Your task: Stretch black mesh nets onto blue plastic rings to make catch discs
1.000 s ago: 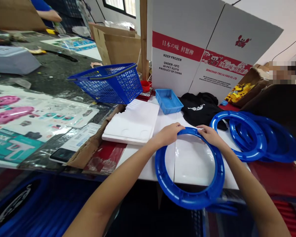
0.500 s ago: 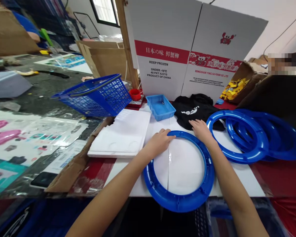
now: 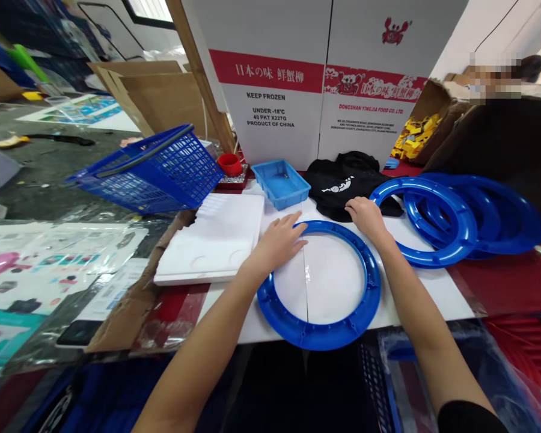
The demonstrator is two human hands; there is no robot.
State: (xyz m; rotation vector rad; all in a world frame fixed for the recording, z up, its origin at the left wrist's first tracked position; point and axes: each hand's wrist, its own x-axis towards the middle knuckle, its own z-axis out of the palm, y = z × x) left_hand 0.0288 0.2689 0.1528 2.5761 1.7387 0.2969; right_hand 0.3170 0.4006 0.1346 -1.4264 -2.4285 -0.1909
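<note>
A blue plastic ring [image 3: 324,329] lies flat on the white board [image 3: 433,288] in front of me, its near edge overhanging the table front. My left hand [image 3: 277,240] rests open on the ring's far left rim, fingers stretched forward. My right hand [image 3: 364,216] lies flat on the far right rim, fingers spread toward the black cloth [image 3: 342,183]. Neither hand grips the ring.
A stack of blue rings [image 3: 455,216] lies to the right. A small blue tray [image 3: 280,182], a red cup [image 3: 229,163], a tilted blue basket [image 3: 153,171] and a white foam slab [image 3: 216,237] sit to the left. White cartons [image 3: 315,78] stand behind. Printed packaging [image 3: 49,258] covers the left bench.
The ring went from held up and tilted toward me to lying flat on the white board. Both hands opened from a grip on its far rim to resting on it.
</note>
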